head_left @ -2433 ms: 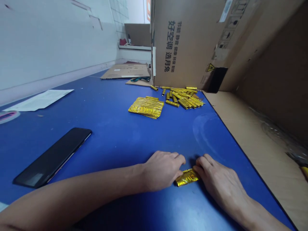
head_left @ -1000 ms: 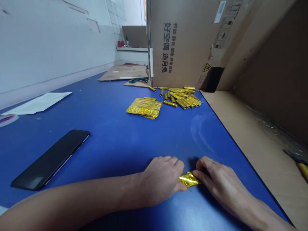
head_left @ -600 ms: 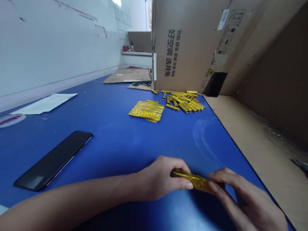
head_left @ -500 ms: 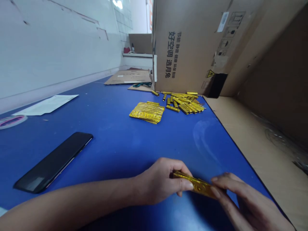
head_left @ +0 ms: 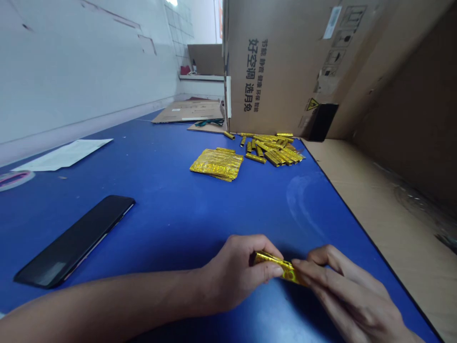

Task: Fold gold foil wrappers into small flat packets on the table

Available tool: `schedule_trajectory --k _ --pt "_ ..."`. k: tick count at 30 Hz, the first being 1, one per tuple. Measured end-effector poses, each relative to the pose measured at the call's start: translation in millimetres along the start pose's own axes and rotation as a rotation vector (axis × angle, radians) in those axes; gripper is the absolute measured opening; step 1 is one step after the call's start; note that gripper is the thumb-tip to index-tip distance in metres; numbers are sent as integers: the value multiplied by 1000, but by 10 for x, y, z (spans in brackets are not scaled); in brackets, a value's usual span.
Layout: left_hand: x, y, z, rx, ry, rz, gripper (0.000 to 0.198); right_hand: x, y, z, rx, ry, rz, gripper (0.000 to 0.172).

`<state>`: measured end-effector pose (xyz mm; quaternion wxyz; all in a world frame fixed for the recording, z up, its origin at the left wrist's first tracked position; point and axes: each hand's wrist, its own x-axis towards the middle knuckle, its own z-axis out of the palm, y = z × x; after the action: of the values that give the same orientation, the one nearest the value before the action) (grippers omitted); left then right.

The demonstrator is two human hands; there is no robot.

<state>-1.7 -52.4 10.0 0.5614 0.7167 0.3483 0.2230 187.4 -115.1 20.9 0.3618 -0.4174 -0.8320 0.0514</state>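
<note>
A narrow folded strip of gold foil (head_left: 276,266) is pinched between both hands just above the blue table (head_left: 171,205). My left hand (head_left: 235,276) grips its left end with thumb and curled fingers. My right hand (head_left: 350,295) pinches the right end with fingertips pressed together. Farther back lies a flat stack of gold foil sheets (head_left: 217,164), and beside it a heap of several folded gold strips (head_left: 273,148).
A black phone (head_left: 73,240) lies at the left. A white paper (head_left: 64,155) rests near the wall. A large cardboard box (head_left: 285,66) stands behind the strips, and flat cardboard (head_left: 385,209) covers the right side. More cardboard (head_left: 189,109) lies at the back.
The foil piece was pressed on the table under both hands; now it is lifted and held as a narrower strip. My right hand has slid in closer to the left.
</note>
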Motion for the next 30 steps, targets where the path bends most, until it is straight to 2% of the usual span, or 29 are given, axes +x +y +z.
schedule_trajectory --k 5,14,22,26,30 --pt "10 -28 30 -29 33 -9 10 -15 10 8 -48 -86 5 30" --pt "48 -65 66 -164 70 -54 8 15 -11 90 32 -81 36 28" --pt "52 -65 64 -84 61 -56 10 -1 -31 104 22 -86 29 24" --pt "37 -15 47 -14 69 30 9 -28 -20 146 -3 -14 30 23" --pt "24 -3 40 82 85 147 10 -48 7 177 20 -75 52 22"
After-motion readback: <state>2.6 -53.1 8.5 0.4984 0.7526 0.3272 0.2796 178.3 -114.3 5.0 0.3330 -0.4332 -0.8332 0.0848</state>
